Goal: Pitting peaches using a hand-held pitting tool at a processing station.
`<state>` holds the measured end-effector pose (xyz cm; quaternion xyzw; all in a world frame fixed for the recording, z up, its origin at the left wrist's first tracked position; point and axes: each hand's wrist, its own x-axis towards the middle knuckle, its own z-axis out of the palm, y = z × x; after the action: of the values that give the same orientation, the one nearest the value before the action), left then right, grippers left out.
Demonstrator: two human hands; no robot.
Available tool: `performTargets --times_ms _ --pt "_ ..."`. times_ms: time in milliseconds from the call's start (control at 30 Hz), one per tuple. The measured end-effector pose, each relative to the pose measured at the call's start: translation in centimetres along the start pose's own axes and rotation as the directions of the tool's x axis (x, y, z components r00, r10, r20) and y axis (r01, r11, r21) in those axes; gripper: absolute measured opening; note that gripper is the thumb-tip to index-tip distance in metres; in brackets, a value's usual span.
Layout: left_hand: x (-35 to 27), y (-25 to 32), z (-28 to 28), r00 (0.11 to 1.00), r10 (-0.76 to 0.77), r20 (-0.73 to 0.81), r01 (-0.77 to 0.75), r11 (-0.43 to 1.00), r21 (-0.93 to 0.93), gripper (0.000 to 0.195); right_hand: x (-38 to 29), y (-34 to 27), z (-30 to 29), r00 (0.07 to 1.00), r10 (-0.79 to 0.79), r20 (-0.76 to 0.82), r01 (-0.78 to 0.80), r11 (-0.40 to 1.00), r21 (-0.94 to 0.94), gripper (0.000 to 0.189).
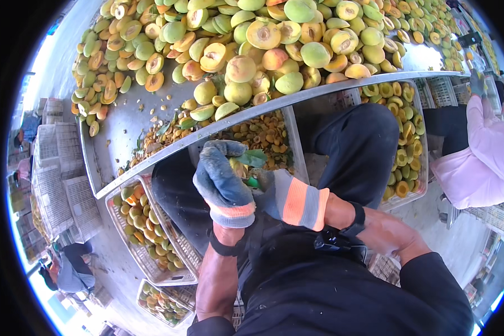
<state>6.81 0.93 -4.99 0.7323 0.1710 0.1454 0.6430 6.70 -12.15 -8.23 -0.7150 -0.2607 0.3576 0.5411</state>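
Note:
My left hand [223, 174], in a grey-blue work glove with an orange band, is closed around a pale yellow-green piece of stone fruit [238, 169]. A green leaf [253, 158] sticks out beside the fruit. My right hand [277, 191], in a matching glove, meets the left and grips a small tool with a green part [252, 182]; the rest of the tool is hidden. Both hands are over my lap, just below the metal table edge [252, 112]. Beneath them, a crate [295, 145] holds fruit stones and scraps.
Halved and whole stone fruit [263, 35] are heaped on the metal table [109, 153]. Plastic crates of fruit halves stand left [145, 269] and right [420, 185] of my legs. A co-worker in a pink top [483, 155] sits at right. Stacked crates [52, 180] stand at left.

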Motion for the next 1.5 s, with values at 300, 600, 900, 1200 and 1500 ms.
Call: performTargets --times_ms 300,600,900,1200,1500 --pt "-0.3 -1.2 -1.1 0.936 -0.277 0.217 0.335 0.893 -0.301 0.039 1.6 0.5 -2.0 0.978 -0.134 -0.162 0.119 0.988 -0.099 0.025" --pt "1.4 -2.1 -2.2 0.770 -0.566 0.294 0.622 0.562 -0.546 0.065 1.0 -2.3 -4.8 0.898 -0.245 -0.366 0.033 0.866 -0.500 0.033" --pt "0.7 -5.2 -2.2 0.925 -0.365 0.102 0.344 0.922 0.179 0.058 1.7 -0.9 -3.4 0.932 0.084 -0.352 -0.207 0.922 -0.327 0.039" --pt "0.0 -2.1 -2.0 0.904 -0.422 0.064 0.412 0.901 0.135 0.019 1.4 -0.9 -3.2 0.796 0.045 -0.603 -0.208 0.957 -0.203 0.044" --pt "0.2 -1.0 -2.3 0.931 0.255 0.263 -0.365 0.713 0.599 0.010 1.3 -0.8 -2.1 0.747 -0.161 -0.646 -0.001 0.970 -0.243 0.041"
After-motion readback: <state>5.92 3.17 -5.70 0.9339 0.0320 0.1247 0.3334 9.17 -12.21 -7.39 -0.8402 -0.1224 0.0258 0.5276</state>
